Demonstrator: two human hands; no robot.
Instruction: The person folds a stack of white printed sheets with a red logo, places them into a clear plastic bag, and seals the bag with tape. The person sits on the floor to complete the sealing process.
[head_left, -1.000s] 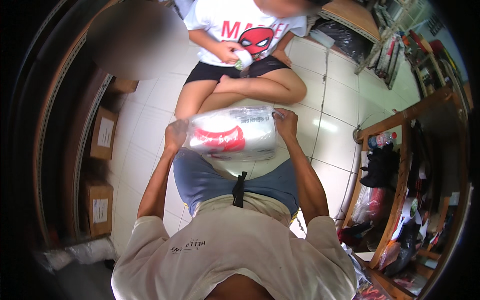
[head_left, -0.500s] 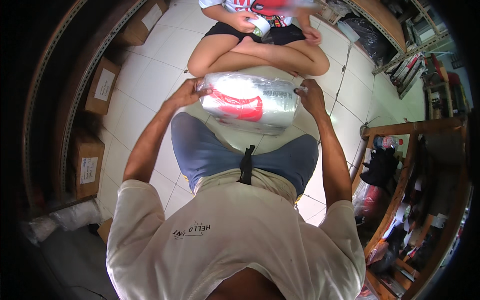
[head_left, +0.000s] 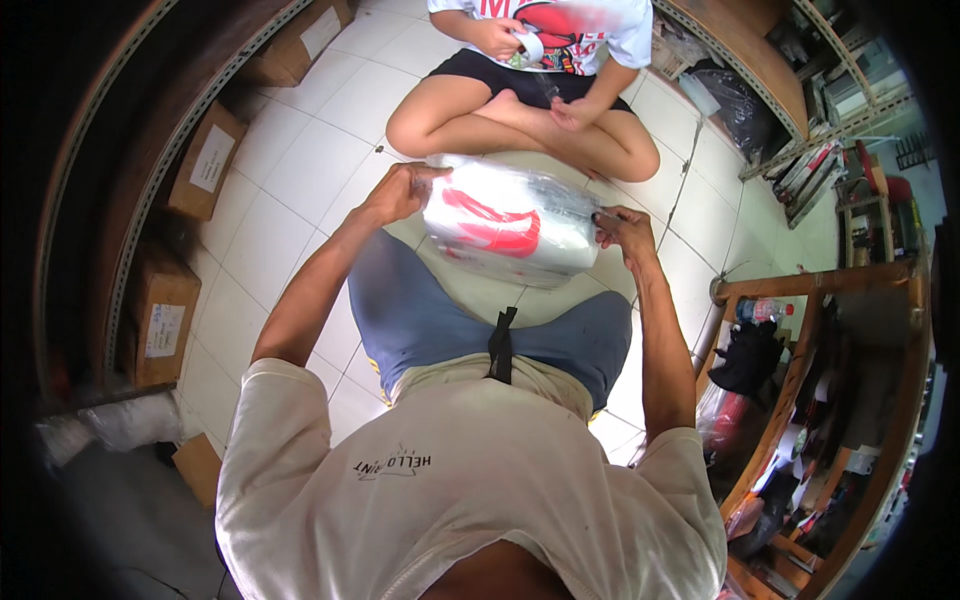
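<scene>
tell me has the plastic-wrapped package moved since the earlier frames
Cannot tell. The head camera itself shifted. Against the person's lap, the plastic-wrapped package sits in much the same place, with the left hand and right hand at its ends.

A single view comes from a wide fisheye camera worn on the person's head, looking steeply down over the chest and lap to the tiled floor [head_left: 300, 150]. It sits close to the body, so the torso fills the lower half. Straight shelf edges [head_left: 120, 230] bend along the dark rim. No second view shares the scene.
</scene>
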